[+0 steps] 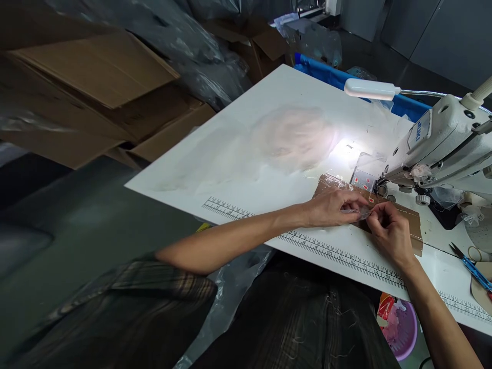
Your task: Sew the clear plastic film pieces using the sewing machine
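My left hand (336, 206) is closed on a small piece of sheer whitish fabric (363, 211), just in front of the sewing machine (434, 138). Pinching the same piece from the other side is my right hand (390, 228), its fingertips almost touching the left ones. Under both hands lies a brown cardboard piece (409, 220) with clear tape on it. The needle area (380, 185) is right behind my fingers. A pile of pale pink sheer fabric (294, 136) rests on the white table to the left of the machine.
A lamp (371, 89) lights the white tabletop (184, 174), which has a printed ruler along its front edge. Blue thread snips (472, 269) lie at the right. Cardboard boxes (96, 66) stand to the left, and a purple basket (409, 333) sits below the table.
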A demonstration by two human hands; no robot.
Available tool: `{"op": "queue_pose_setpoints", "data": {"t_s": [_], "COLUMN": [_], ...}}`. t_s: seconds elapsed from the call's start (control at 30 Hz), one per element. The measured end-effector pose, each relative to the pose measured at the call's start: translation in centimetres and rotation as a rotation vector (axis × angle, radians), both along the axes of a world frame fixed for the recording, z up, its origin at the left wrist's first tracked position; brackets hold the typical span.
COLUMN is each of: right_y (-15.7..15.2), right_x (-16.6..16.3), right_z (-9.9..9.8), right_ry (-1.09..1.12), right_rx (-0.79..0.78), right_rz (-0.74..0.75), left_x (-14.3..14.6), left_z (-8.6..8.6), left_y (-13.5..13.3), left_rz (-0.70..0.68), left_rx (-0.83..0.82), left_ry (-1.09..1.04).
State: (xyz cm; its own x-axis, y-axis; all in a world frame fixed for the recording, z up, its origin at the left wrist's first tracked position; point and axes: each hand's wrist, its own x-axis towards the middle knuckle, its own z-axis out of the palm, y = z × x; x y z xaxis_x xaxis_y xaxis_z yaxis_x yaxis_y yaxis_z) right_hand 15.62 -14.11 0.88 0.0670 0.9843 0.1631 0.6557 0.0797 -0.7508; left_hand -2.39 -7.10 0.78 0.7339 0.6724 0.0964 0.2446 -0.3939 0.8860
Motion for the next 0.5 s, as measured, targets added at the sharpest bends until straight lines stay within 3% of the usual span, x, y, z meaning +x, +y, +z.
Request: {"op": "queue_pose_setpoints", "data": {"t_s": [0.17, 0.27, 0.37, 0.5], "right_y": [0.0, -0.2, -0.7, -1.9], "right_x": [-0.8, 0.0, 2.9, 5.7], "right_z": [0.4, 0.6, 1.0, 1.3], "right_ry": [0.237, 0.129, -0.173, -0.207], "right_rx": [0.075, 0.071, 0.127, 0.091], "right_rz": [0.198, 0.316, 0.236, 0.080], "left_x": [-0.3, -0.7, -0.9, -0.6], "left_z": [0.1, -0.2, -1.0, -1.2], "left_y": [0.5, 0.7, 0.8, 0.9], "left_rz": [-0.044, -0.111, -0.128, -0.192], "left_rx": [0.156, 0.246, 0.323, 0.432], "left_ry": [-0.050, -0.021, 0.031, 0.080]}}
